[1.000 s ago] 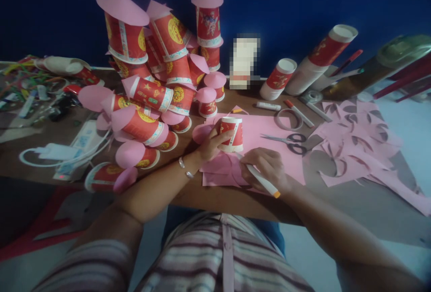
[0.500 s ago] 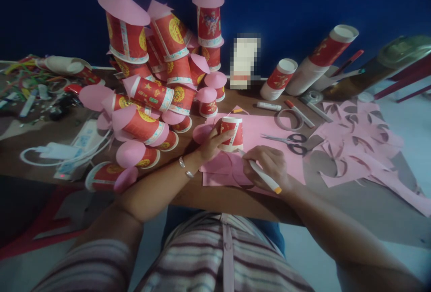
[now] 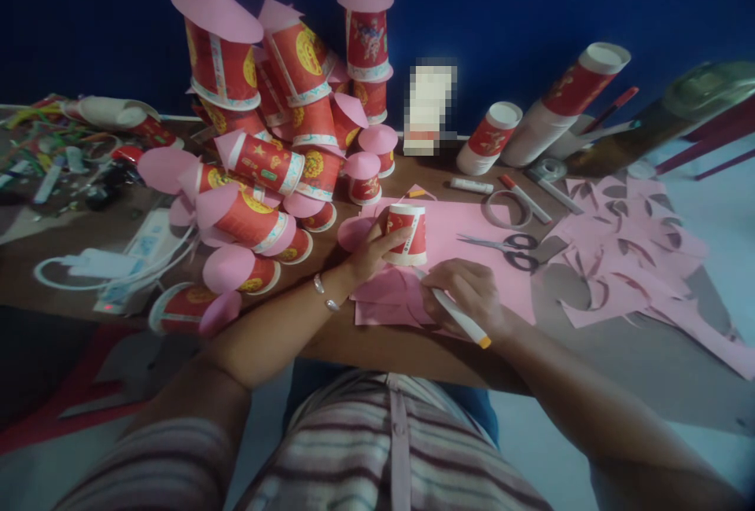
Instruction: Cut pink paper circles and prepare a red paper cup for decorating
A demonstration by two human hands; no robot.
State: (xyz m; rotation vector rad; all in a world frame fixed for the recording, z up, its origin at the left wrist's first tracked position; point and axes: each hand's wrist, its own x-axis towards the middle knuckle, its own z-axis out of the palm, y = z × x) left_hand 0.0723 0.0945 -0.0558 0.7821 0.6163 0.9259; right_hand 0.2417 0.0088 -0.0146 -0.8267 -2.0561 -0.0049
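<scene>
Dim, cool light here: blue wall (image 3: 531,16) near-black toward the top corners, floor (image 3: 720,222) at right noticeably paler, bright patch (image 3: 430,107) by the wall pixelated, print on the cup (image 3: 408,237) in my left hand (image 3: 370,253) too soft to read, wide-angle stretch and smear on the bottle (image 3: 642,127) at right.

Pink paper sheets (image 3: 472,220) by front edge of table (image 3: 413,350): matt, smooth. Cup (image 3: 416,240): smooth printed paper. Scissor blades (image 3: 488,243) metal; table maybe wood, dim view.
</scene>
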